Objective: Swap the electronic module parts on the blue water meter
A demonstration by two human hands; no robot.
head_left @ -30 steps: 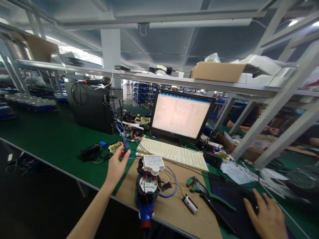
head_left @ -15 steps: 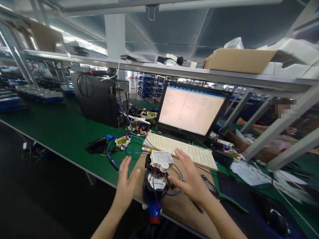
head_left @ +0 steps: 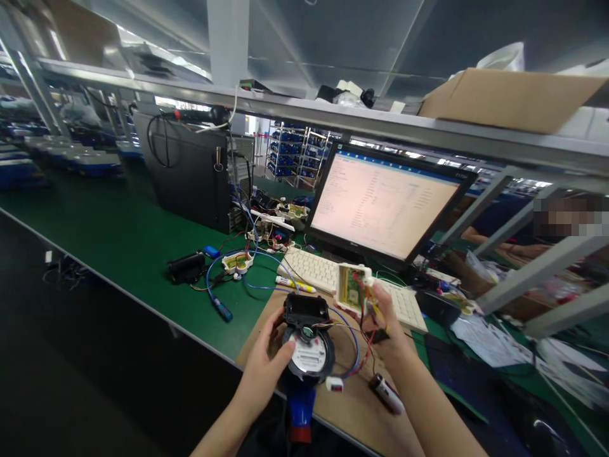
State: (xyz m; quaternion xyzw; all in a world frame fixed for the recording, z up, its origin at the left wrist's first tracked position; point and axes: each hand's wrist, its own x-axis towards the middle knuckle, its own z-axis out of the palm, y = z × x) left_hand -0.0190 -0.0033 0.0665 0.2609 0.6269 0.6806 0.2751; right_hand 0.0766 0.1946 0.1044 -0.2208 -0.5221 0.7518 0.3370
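Observation:
My left hand grips the side of a water meter, its thumb on the round white face. The meter has a black, open box-shaped part at the top and a blue pipe body with a red end pointing towards me. To the right, my right hand holds up a white plastic housing, its open side showing a green circuit board. Red, black and yellow wires hang from the housing. A small white connector lies beside the meter. A dark and silver cylinder lies near my right forearm.
Behind my hands are a keyboard and a monitor. A yellow marker, blue cable and another circuit-board housing lie to the left. A black computer case stands farther back. Another person's arm shows at right.
My right hand has lifted the white housing off the top of the meter and turned it, exposing the circuit board. My left hand has closed on the meter's side.

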